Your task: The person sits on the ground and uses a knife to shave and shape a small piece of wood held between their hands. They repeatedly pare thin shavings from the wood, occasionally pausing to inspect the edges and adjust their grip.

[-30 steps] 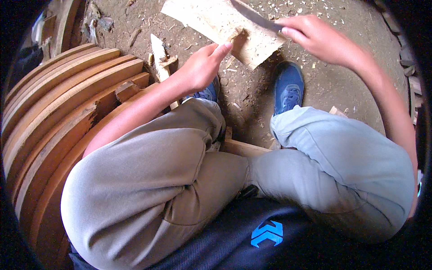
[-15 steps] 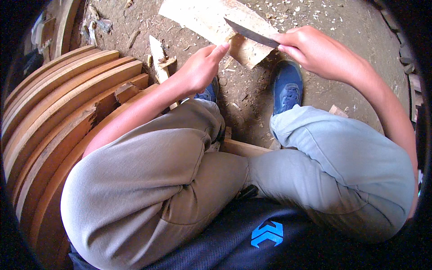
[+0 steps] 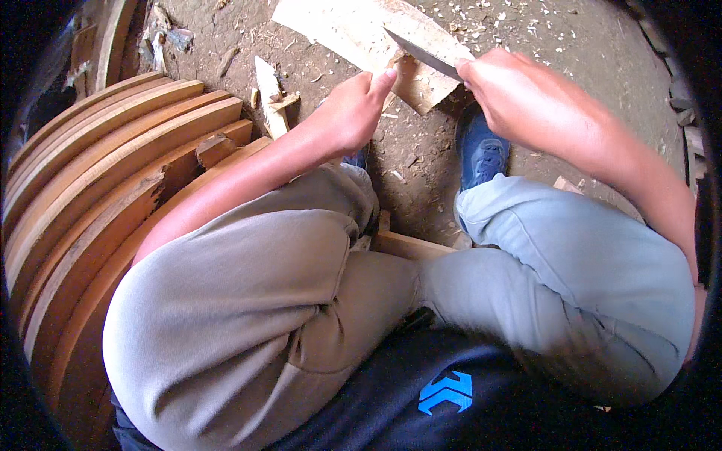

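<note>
My right hand [image 3: 502, 81] is closed round the handle end of a knife [image 3: 425, 54], whose long dark blade points up and to the left. The grip itself is hidden inside my fingers. Closed with its thumb stretched forward, my left hand [image 3: 362, 105] holds a small wooden piece [image 3: 396, 62]. Only a brown tip of that piece shows past the thumb, close to the blade; I cannot tell whether they touch. Beneath the blade lies a broad pale wooden slab [image 3: 331, 22] on the ground, light with some shavings on it.
Several curved wooden boards [image 3: 113, 143] are stacked at my left. A pale wood offcut [image 3: 267, 86] lies on the dirt floor [image 3: 421, 161] among scattered chips. My blue shoes [image 3: 481, 146] stand near the slab. A wooden bar [image 3: 410, 246] shows between my legs.
My right hand has rolled over slightly, with its back turned more upward, and the blade has shifted a little down and right. My left hand has moved slightly right.
</note>
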Demonstrator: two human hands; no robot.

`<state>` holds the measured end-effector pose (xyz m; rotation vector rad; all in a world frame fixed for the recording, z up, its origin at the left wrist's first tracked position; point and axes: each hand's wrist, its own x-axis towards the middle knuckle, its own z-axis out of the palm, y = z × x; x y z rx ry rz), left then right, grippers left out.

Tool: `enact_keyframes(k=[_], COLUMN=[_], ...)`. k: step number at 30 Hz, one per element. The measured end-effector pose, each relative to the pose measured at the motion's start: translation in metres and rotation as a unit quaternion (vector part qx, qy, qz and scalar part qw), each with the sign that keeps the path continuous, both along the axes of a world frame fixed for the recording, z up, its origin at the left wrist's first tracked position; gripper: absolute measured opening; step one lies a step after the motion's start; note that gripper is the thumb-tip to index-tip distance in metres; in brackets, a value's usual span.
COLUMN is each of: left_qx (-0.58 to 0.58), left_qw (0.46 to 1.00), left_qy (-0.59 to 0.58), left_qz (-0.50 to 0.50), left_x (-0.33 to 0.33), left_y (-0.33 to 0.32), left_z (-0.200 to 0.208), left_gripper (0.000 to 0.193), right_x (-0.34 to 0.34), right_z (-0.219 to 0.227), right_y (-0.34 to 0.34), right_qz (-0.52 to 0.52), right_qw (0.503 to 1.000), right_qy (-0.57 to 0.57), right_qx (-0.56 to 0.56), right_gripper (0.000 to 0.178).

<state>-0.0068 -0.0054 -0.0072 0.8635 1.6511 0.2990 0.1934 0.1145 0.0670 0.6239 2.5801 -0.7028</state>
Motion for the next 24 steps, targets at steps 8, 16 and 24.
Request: enact_keyframes(k=[8, 16, 24], left_qx=[0.053, -0.005, 0.037], left_qw=[0.993, 1.000, 0.996], left_qy=[0.078, -0.004, -0.077], left_qz=[-0.074, -0.009, 0.026], left_x=[-0.006, -0.013, -0.013], left_y=[0.001, -0.004, -0.011], left_z=[-0.005, -0.011, -0.035], left_gripper=[0.066, 0.044, 0.042], right_x=[-0.005, 0.002, 0.018], right_z=[-0.009, -0.046, -0.060], right_y=[0.042, 0.085, 0.095], right_qz=[0.072, -0.034, -0.129], right_qw=[0.995, 0.958, 0.910], right_qy=[-0.008, -0.039, 0.006], right_qx=[-0.066, -0.283, -0.394], right_gripper=[0.018, 0.036, 0.041])
